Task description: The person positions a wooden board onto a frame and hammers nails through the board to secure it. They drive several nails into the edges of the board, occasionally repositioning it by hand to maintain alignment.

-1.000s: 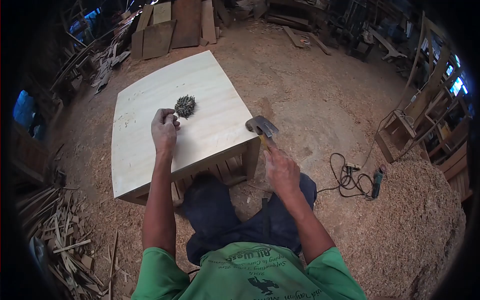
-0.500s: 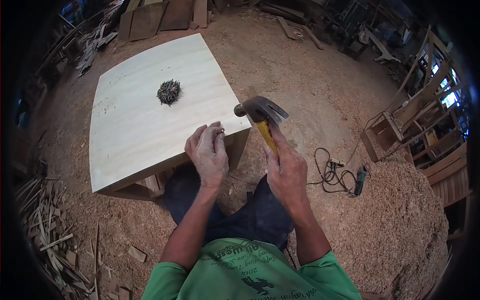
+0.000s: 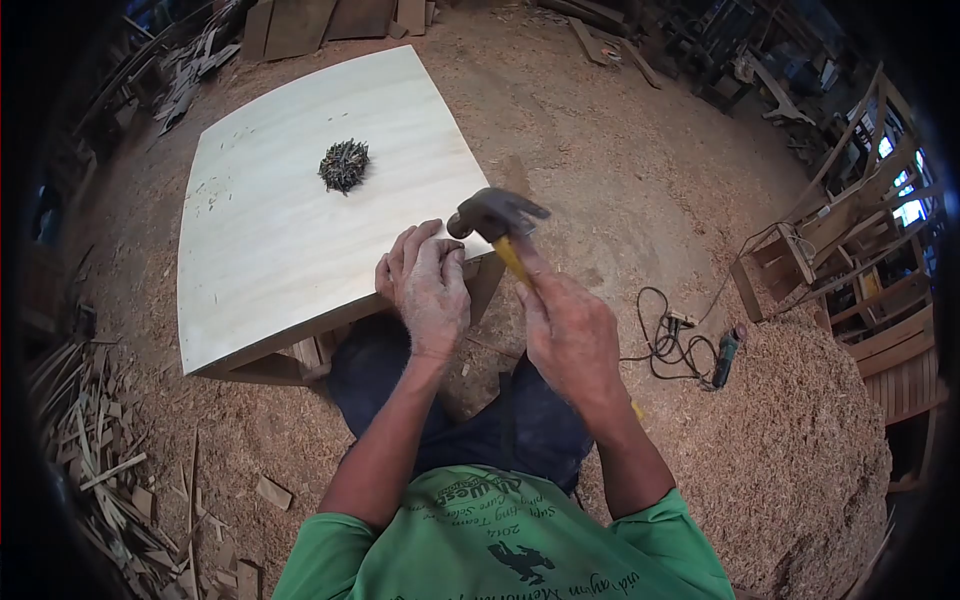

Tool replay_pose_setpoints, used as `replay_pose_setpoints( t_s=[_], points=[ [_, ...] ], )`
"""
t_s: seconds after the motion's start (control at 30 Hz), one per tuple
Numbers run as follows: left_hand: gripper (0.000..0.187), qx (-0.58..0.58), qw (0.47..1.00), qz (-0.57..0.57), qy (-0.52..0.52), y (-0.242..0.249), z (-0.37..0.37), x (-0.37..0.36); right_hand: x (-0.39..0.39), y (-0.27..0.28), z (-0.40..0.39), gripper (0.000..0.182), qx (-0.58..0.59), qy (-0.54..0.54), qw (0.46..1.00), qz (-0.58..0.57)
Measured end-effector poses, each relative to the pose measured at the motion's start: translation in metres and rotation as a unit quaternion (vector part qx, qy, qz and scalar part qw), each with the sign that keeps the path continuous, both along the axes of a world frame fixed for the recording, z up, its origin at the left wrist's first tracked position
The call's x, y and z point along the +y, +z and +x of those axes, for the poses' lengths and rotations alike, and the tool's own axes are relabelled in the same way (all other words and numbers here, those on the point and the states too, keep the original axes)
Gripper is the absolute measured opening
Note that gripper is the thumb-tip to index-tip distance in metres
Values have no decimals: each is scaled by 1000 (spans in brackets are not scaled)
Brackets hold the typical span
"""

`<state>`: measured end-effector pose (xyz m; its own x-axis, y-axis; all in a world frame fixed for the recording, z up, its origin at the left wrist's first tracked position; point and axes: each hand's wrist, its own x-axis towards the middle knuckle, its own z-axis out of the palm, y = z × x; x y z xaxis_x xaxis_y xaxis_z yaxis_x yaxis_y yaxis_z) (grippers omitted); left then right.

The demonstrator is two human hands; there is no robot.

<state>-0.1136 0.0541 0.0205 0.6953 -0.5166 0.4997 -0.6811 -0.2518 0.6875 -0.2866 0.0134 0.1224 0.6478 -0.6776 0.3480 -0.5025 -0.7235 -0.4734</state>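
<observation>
A pale plywood panel point(image 3: 290, 250) tops a wooden frame in front of me. On the panel lies a heap of dark nails point(image 3: 343, 166). My left hand point(image 3: 430, 295), dusty and closed in a pinch, rests on the panel's near right edge. Its fingertips hold what looks like a small nail, mostly hidden by the fingers. My right hand point(image 3: 573, 335) is wrapped round the yellow handle of a claw hammer point(image 3: 494, 214). The hammer's striking face is just right of my left fingertips, with its claw pointing right.
A green and black power tool point(image 3: 725, 357) lies on the floor at right with its dark cord point(image 3: 668, 345). Behind it rises a mound of wood shavings point(image 3: 790, 430). Wood offcuts point(image 3: 105, 470) litter the left floor. Wooden chair parts point(image 3: 890, 340) stand far right.
The hammer has moved left and down, closer to my left fingertips. My left hand has shifted slightly right and up in view. The panel appears slightly higher as the view tilts.
</observation>
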Motion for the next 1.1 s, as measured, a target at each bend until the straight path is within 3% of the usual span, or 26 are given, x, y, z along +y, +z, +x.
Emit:
replay_pose_setpoints(
  t_s=[0.1,0.2,0.27,0.33,0.37,0.4,0.43,0.5,0.53,0.63,0.73,0.8,0.87,0.93,1.0,1.1],
  points=[
    [17,2,1000,9,-20,2,-3,3,5,18,-9,62,-136,-8,991,7],
    [29,66,997,3,-43,11,3,13,10,42,-7,61,-384,38,923,12],
    [43,108,992,8,-65,27,5,25,9,39,-11,63,-400,32,916,28],
    [42,199,976,-72,-50,35,18,27,4,21,-11,66,-192,-4,981,26],
    [41,245,962,-115,-44,39,27,26,1,12,-8,66,-61,-3,998,5],
    [39,216,969,-112,-33,36,47,28,0,5,-2,63,117,11,993,-27],
    [39,140,986,-88,-7,33,70,28,4,-4,-5,62,75,5,997,-6],
    [41,101,991,-76,43,36,114,25,-1,-15,-1,60,-14,11,1000,16],
    [40,65,994,-60,68,36,136,24,-4,-18,-5,63,-78,29,995,-47],
    [34,-21,999,45,13,38,189,23,13,29,-13,62,-244,20,970,-16],
    [25,-133,985,95,-56,38,214,21,12,76,-17,57,-475,68,873,-87],
    [19,-162,983,74,-44,35,216,21,14,90,6,57,-596,-16,786,-160],
    [13,-181,982,40,-40,30,216,19,-5,39,-12,57,-449,31,883,-135],
    [11,-175,983,44,-33,32,219,19,-9,-14,-8,56,-187,37,973,-128],
    [10,-178,982,54,-37,27,212,23,-1,-31,-1,60,78,-8,997,6],
    [9,-208,977,43,-18,30,216,18,0,-22,-4,72,-107,23,994,-22]
  ],
)
